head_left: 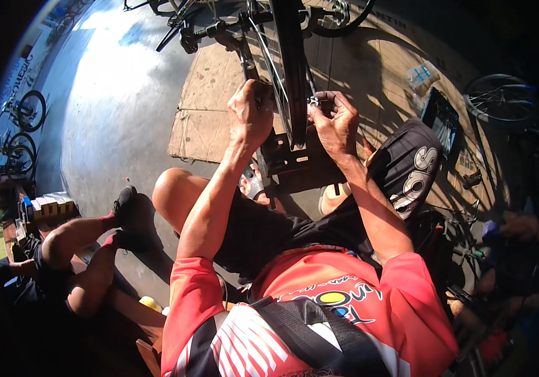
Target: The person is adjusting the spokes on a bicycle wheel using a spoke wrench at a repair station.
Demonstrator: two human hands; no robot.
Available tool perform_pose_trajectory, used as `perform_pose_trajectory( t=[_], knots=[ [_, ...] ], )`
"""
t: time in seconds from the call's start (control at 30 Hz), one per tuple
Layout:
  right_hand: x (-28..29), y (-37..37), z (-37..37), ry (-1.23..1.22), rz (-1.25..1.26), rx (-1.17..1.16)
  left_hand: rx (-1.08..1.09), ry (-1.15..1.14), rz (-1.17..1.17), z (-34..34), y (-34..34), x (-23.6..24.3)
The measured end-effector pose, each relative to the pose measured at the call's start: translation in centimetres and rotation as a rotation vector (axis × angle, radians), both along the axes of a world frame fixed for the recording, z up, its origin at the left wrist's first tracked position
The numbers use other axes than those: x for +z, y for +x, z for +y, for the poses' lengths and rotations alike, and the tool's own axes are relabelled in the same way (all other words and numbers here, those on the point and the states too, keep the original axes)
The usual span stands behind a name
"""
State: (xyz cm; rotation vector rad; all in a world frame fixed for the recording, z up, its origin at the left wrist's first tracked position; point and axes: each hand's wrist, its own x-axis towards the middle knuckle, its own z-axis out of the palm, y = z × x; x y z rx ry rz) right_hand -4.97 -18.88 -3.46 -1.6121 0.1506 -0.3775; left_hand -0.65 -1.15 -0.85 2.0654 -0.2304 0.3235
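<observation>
A bicycle wheel [293,69] with a black rim and tire stands edge-on between my hands, its thin spokes [266,50] showing at the left. Below it is a black metal stand [296,162] with slots cut in its plate. My left hand [250,116] is closed beside the wheel's left side; what its fingers hold is hidden. On the other side, my right hand [337,122] pinches a small silver metal piece [313,101] close to the rim, at the lower end of a thin dark rod.
Flattened cardboard [203,125] lies under the wheel. Bicycle parts [219,28] are at the top. To the right are a tray of tools [440,119], a clear packet [421,75] and another wheel [500,98]. A seated person's legs [81,251] are at left; bicycles [21,138] stand beyond.
</observation>
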Motion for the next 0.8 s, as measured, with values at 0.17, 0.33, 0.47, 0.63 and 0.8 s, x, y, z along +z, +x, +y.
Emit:
perform_pose_trajectory(
  t=[0.17, 0.33, 0.47, 0.63, 0.8],
  knots=[
    [-0.1, 0.0, 0.0, -0.044, -0.019, -0.024, -0.009, 0.049, -0.029, -0.1, -0.2, 0.1],
    [0.3, -0.1, 0.2, -0.005, 0.011, 0.009, -0.079, 0.002, 0.073, 0.3, 0.0, -0.9],
    [0.2, -0.1, 0.0, 0.024, 0.002, 0.007, -0.093, 0.024, 0.085, 0.1, 0.0, -0.9],
    [0.6, -0.2, 0.1, 0.002, -0.006, 0.008, -0.107, 0.026, 0.099, 0.3, 0.0, -0.9],
    [0.5, -0.3, 0.1, 0.024, 0.01, 0.008, -0.112, 0.026, 0.094, 0.2, -0.1, -0.8]
  ],
)
